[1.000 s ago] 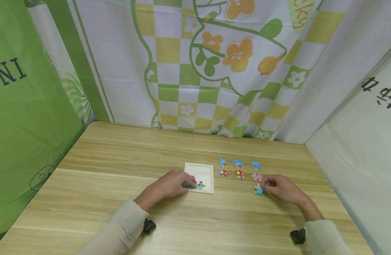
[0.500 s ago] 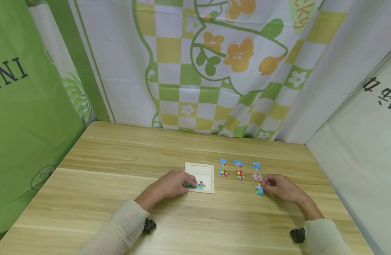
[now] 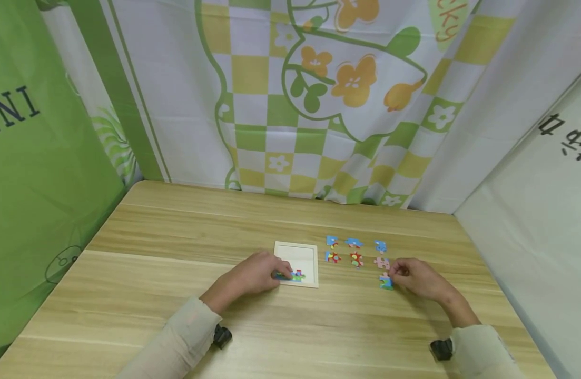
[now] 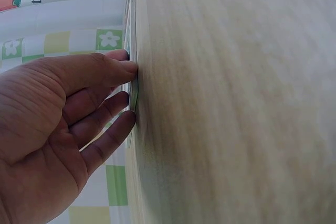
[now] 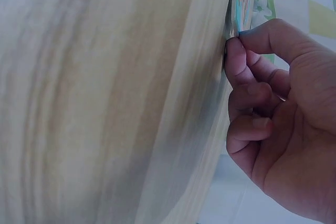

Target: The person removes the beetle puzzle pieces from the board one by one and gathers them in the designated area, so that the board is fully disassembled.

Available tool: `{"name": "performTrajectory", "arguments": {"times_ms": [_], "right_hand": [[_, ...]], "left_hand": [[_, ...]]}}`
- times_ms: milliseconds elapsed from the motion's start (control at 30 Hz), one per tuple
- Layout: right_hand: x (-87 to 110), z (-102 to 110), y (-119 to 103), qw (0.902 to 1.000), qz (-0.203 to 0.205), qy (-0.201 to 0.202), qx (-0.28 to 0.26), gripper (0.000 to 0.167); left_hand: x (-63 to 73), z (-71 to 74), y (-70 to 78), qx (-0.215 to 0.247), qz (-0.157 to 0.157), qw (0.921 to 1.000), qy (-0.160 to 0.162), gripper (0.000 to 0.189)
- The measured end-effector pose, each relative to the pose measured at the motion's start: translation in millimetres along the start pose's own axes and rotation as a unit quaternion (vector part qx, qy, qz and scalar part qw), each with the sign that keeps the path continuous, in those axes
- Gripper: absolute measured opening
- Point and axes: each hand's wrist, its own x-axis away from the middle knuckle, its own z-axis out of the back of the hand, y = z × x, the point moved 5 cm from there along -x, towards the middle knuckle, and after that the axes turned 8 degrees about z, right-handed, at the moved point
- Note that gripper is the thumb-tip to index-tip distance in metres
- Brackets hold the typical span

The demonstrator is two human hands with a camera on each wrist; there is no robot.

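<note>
My left hand point(image 3: 260, 271) rests its fingertips on the lower left corner of a small wooden puzzle frame point(image 3: 296, 245), partly covering a few colourful pieces along its bottom edge. The left wrist view shows that hand's thumb point(image 4: 123, 69) and fingers spread along the frame's edge. With thumb and index finger, my right hand point(image 3: 420, 279) pinches the edge of a blue and green puzzle piece point(image 3: 385, 282) that has a pink tab. In the right wrist view this puzzle piece point(image 5: 236, 11) is seen edge-on, close to the table, while the other fingers curl towards the palm.
Loose puzzle pieces lie right of the frame in rows: blue ones point(image 3: 353, 242) at the back, red ones point(image 3: 356, 259) before them, and a pink one point(image 3: 381, 262) near my right fingertips. A patterned curtain point(image 3: 299, 147) hangs behind the wooden table point(image 3: 186, 221).
The blue and green piece has shifted slightly away and to the right at my right fingertips. My left hand and the frame stay in place.
</note>
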Motion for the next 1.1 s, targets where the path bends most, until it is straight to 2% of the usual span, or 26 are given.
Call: {"name": "performTrajectory", "arguments": {"times_ms": [400, 600, 767, 1100], "right_hand": [[-0.6, -1, -2, 0.9999, -0.008, -0.004, 0.007, 0.006], [-1.9, -1, -5, 0.9996, 0.003, 0.017, 0.021, 0.004], [-8.1, -1, -20, 0.9989, 0.013, 0.039, 0.024, 0.005], [-26.9, -18, -60, 0.9959, 0.074, 0.041, 0.031, 0.008]], "left_hand": [[0.8, 0.7, 1.8, 0.002, 0.000, 1.0000, 0.000, 0.031], [1.2, 0.3, 2.1, -0.004, -0.001, 1.0000, 0.000, 0.031], [1.2, 0.1, 1.8, -0.002, -0.002, 1.0000, 0.001, 0.030], [0.9, -0.6, 1.5, -0.007, 0.001, 1.0000, -0.001, 0.030]]}}
